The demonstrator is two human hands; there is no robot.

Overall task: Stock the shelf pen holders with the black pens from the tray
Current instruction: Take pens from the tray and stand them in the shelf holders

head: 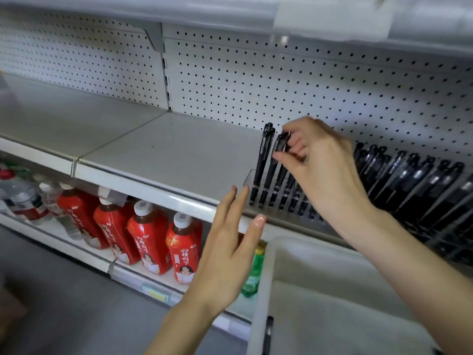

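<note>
On the middle shelf (166,155), right part: one clear pen holder (249,179) at the front edge, black pens standing tilted in its slots. Three pens readable left of the right hand (322,162); the rest are behind the hand, can't count.

Right hand: thumb and forefinger pinch the top of the second pen (271,175), whose lower end sits in the holder. Further right is a dense row of black pens (409,180), overlapping, count unclear.

Left hand (230,252): fingers straight and loosely spread, holding nothing, in front of the shelf lip just left of the holder.

Tray (266,278): one, pale plastic, near right, below the right forearm. One black pen (268,334) visible against its left wall.

Lower shelf, left: four red bottles (148,237), one green bottle (254,275) beside the tray, some clear bottles (23,198) far left, blurred.

Surfaces: white metal shelving, white pegboard (256,80) back, another shelf (179,8) overhead. Grey floor (51,303) near left.
</note>
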